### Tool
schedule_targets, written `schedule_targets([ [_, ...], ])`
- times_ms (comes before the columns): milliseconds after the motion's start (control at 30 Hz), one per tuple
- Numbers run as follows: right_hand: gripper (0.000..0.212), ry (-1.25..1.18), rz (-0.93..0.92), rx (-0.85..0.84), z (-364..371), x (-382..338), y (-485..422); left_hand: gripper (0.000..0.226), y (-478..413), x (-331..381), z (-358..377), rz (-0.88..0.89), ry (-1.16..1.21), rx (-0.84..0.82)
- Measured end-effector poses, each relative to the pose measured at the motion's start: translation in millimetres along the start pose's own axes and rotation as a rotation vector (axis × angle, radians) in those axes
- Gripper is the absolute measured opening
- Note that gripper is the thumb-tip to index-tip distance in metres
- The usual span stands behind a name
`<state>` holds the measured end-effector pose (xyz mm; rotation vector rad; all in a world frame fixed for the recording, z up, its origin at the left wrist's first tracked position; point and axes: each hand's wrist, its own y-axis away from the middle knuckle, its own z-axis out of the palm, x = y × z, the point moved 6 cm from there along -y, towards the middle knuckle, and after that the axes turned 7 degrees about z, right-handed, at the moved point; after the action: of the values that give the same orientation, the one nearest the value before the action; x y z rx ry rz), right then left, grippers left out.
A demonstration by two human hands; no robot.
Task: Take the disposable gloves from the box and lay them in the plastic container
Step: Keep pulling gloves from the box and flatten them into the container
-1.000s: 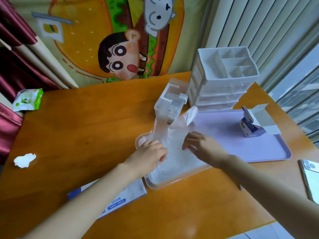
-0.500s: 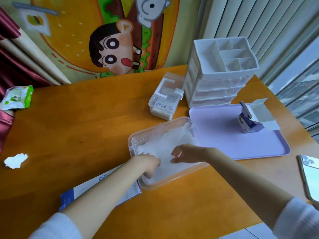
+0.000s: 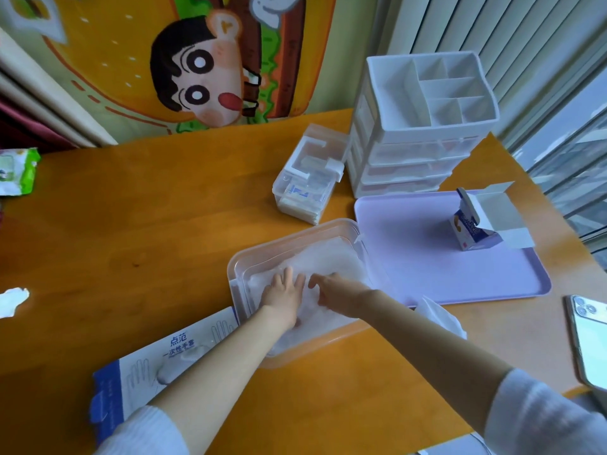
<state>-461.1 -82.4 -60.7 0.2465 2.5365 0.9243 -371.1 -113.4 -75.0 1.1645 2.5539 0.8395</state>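
Presses the disposable gloves (image 3: 328, 261) down inside the plastic container (image 3: 289, 236) on the desk (image 3: 131, 241), with left hand (image 3: 284, 293) flat and released, right hand (image 3: 338, 290) bent-fingered, grip unclear, probably to settle them below the rim.

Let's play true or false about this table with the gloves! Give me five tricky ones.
1. The left hand and right hand are both in the plastic container. True.
2. The gloves lie on the purple tray. False: they lie in the plastic container.
3. The glove box lies flat on the table. True.
4. The phone is on the purple tray. False: it lies on the table beside it.
5. The small carton is closed. False: its flaps stand open.
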Motion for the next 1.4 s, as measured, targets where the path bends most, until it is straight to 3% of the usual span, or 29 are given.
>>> schedule_targets([
  [100,0.032,0.121,-0.166,0.190,-13,-12,1,0.084,-3,0,5,0.010,-0.125,-0.049],
  [167,0.035,0.175,-0.217,0.213,-13,-14,-1,0.085,-4,0,4,0.014,-0.214,-0.043],
  [300,0.072,0.336,-0.074,0.157,-3,6,-15,0.092,-5,-4,8,-0.003,-0.159,-0.068],
  [400,0.088,0.460,-0.016,0.148,0,19,-21,0.090,-2,-8,12,-0.009,-0.132,-0.118],
  [567,0.090,0.647,0.034,0.185,12,28,-34,0.111,-2,-8,20,-0.010,-0.183,-0.203],
  [733,0.095,0.628,0.032,0.151,12,28,-42,0.114,-4,-7,20,-0.012,-0.208,-0.246],
  [867,0.081,0.523,0.019,0.122,-2,22,-31,0.102,4,-7,8,0.046,-0.166,-0.225],
  [1000,0.053,0.328,0.005,0.104,-34,8,1,0.067,10,-14,-8,0.074,-0.148,-0.185],
  [1067,0.041,0.263,0.020,0.190,-50,1,17,0.055,17,-18,-19,0.093,-0.162,-0.135],
  [1167,0.031,0.259,-0.023,0.420,-68,-22,43,0.044,36,-24,-44,0.126,-0.126,0.078],
  [1300,0.030,0.108,-0.266,0.681,-60,-69,70,0.037,74,-43,-62,0.103,0.023,0.459],
  [1400,0.035,0.094,-0.458,0.756,-31,-111,82,0.034,106,-71,-46,-0.002,0.105,0.587],
])
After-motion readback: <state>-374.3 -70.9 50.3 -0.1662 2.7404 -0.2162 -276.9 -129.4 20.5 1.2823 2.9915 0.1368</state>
